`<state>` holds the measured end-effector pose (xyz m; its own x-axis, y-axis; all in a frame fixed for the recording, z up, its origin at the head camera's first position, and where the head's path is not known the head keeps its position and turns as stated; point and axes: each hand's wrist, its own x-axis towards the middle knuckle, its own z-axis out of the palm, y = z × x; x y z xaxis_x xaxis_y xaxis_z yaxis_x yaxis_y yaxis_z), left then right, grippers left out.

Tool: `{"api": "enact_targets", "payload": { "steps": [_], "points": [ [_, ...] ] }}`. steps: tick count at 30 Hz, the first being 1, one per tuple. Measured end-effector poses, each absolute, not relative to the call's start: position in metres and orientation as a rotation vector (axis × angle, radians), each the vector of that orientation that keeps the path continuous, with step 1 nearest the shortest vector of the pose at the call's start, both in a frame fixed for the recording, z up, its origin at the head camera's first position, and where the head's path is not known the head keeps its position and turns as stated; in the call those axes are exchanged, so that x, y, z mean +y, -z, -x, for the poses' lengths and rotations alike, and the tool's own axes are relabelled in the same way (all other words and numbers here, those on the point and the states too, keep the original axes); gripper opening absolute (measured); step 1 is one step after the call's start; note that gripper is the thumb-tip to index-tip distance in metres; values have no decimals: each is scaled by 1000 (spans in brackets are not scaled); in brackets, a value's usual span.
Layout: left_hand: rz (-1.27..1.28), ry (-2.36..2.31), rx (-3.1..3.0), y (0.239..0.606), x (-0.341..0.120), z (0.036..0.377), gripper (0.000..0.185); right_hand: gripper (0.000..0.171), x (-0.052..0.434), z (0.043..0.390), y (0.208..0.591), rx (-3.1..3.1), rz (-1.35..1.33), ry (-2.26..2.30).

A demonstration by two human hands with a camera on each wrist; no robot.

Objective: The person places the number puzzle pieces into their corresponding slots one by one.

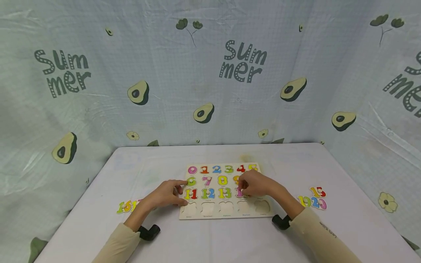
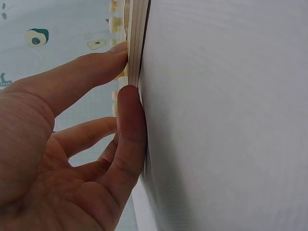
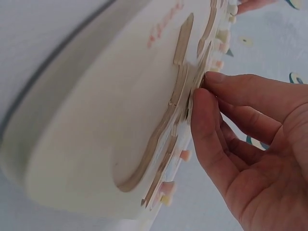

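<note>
While the right hand (image 1: 254, 183) pinches a pink number piece (image 1: 239, 192) between thumb and fingers, the left hand (image 1: 166, 193) lies with fingers spread and relaxed, touching the side of the wooden number board (image 1: 198, 213). The pinched piece sits at the third row of the board, beneath the right fingertips; its first digit, a 1, is visible, the remainder being covered by the hand. The board extends between the two hands. Just beside the left index fingertip is the green 6 (image 1: 191, 181), and near the left thumb lies the piece numbered 11 (image 1: 190, 194). Nearer the wearer than the right hand runs a row of shaped recesses (image 1: 226, 208). Well to the right of the right hand, the loose 15 (image 1: 318, 192) lies beyond the 19 (image 1: 304, 201) and 20 (image 1: 318, 203), which are side by side. Left of the left hand lies a loose 16 (image 1: 124, 206), with its neighbour partly hidden by the left wrist.
</note>
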<state>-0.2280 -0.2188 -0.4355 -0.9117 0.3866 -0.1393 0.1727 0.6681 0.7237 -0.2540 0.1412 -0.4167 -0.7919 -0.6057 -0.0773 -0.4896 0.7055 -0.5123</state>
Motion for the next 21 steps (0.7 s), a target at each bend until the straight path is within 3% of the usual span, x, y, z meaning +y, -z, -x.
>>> {"api": "enact_targets", "payload": {
  "steps": [21],
  "points": [
    [-449, -1075, 2616, 437, -219, 229, 77, 7, 140, 257, 414, 2653, 881, 663]
  ]
}}
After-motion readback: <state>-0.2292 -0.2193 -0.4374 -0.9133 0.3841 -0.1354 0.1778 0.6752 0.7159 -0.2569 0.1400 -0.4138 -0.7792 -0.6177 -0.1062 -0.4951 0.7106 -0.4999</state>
